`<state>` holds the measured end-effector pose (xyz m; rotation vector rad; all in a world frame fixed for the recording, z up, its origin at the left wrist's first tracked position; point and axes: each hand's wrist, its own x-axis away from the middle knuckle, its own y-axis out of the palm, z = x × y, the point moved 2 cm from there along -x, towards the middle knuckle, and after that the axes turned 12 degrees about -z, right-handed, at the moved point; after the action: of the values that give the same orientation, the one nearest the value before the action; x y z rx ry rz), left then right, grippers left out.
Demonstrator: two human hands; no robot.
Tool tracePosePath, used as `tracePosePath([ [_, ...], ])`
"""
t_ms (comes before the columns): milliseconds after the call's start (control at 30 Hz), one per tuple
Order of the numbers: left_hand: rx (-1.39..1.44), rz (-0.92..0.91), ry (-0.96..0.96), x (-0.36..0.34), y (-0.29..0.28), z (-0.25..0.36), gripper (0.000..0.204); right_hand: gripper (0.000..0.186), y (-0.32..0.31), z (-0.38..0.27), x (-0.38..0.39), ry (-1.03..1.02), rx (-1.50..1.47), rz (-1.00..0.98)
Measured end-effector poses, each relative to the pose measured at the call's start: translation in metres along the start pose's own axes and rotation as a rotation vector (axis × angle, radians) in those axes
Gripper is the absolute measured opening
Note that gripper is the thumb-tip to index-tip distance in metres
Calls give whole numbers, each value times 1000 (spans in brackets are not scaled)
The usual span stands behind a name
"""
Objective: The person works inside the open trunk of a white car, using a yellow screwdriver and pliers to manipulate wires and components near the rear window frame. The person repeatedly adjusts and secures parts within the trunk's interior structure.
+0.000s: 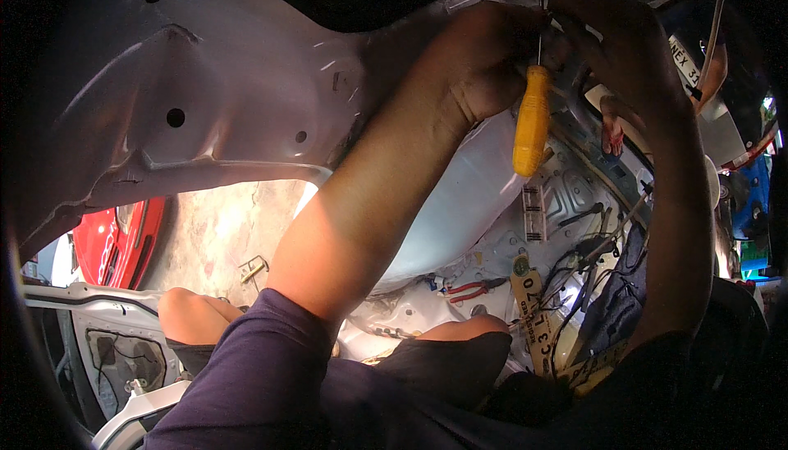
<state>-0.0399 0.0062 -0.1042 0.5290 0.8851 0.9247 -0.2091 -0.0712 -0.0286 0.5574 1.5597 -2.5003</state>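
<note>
A screwdriver with a yellow handle (531, 118) hangs upright, its shaft rising between my hands at the upper edge of the metal car body (222, 64). My left hand (492, 52) is curled beside the shaft, fingers closed on something too dark to make out. My right hand (607, 40) is at the top right with bent fingers around the upper shaft area; what they grip is hidden in shadow.
Red-handled pliers (474, 292), a yellow plate (529, 310), cables and dark cloth (616, 278) lie below. An open door (123, 351), a red car (115, 245) and floor show at left. A hand, perhaps reflected (611, 130), and a white plate (683, 60) appear at right.
</note>
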Motion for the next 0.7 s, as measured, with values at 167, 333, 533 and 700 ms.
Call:
tracePosePath([
  [167, 113, -116, -18, 1, 1, 3, 20, 19, 1, 7, -4, 20, -8, -88],
  [333, 236, -281, -94, 2, -4, 6, 20, 22, -1, 12, -4, -102, 1, -105],
  [533, 191, -173, -82, -2, -7, 2, 21, 36, -1, 20, -3, -173, 146, -217],
  [700, 165, -212, -136, -5, -13, 4, 22, 36, -2, 20, -4, -175, 126, -197],
])
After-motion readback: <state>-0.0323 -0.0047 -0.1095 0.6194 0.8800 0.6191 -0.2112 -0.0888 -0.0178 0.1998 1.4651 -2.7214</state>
